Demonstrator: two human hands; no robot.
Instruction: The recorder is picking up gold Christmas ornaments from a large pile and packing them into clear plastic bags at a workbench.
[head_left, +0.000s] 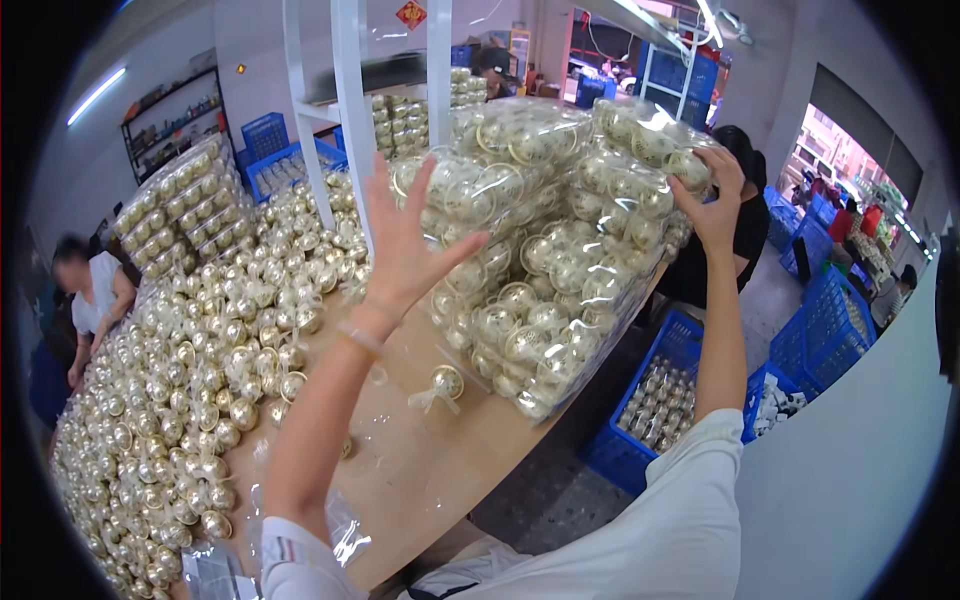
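Observation:
My left hand (400, 255) is raised with fingers spread and nothing in it, in front of a tall stack of clear plastic packs (545, 290) full of gold ornament balls. At the stack's upper right, my right hand (718, 190) has its thumb and fingers around the end of a clear pack of gold balls (645, 140). Below my left hand, a single gold ball with a pale ribbon (446, 382) lies on the brown tabletop (430, 480).
Loose gold balls (190, 400) heap across the table's left side. White posts (350, 120) rise behind my left hand. A blue crate of balls (655, 400) stands on the floor at right. One person (100, 290) is at far left; another in black (745, 220) is behind the stack.

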